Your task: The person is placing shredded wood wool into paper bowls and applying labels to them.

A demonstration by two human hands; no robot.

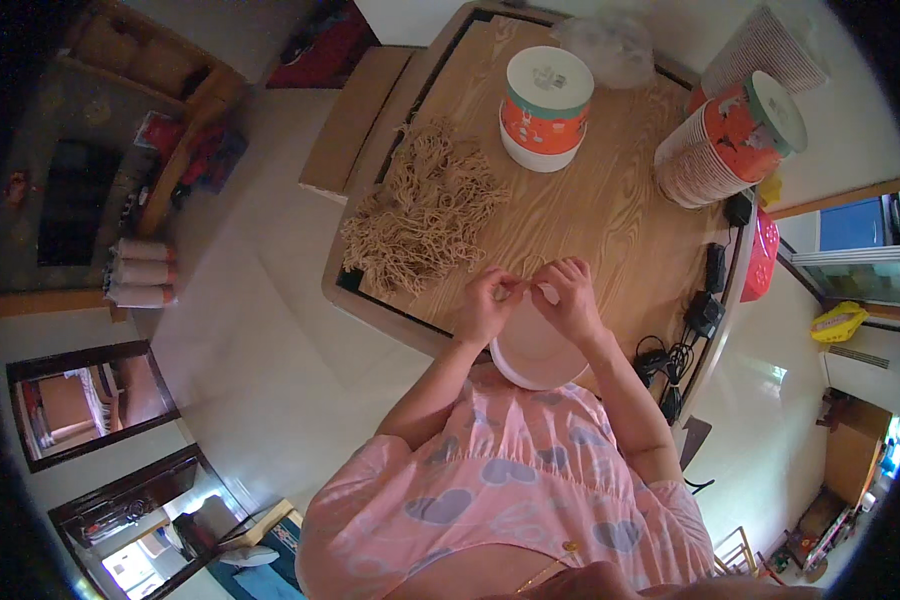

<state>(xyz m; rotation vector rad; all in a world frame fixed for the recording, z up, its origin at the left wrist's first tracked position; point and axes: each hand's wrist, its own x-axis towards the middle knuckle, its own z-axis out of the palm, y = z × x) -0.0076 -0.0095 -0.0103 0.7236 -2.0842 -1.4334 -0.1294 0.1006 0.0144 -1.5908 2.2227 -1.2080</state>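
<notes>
I see a wooden desk (610,200) with rounded corners and a dark inlay line along its rim, standing on a pale tiled floor (260,330). Nearest me, my left hand (487,305) and right hand (573,298) meet at the near edge of the desk, fingertips pinched together on a short tan cord (527,287) that runs between them; both are closed on it. Just below the hands, touching the wrists, sits a pale round bowl (535,355), partly hidden by my forearms. Right of the hands, black cables and adapters (695,320) lie along the desk edge. Left of the hands and further out, a heap of tan cords (425,210) spreads over the wood. Beyond the hands stands a stack of orange-printed cups (545,108) with a white lid; further right, another cup stack (730,140) leans on its side. At the far edge lies a clear plastic bag (610,45).
</notes>
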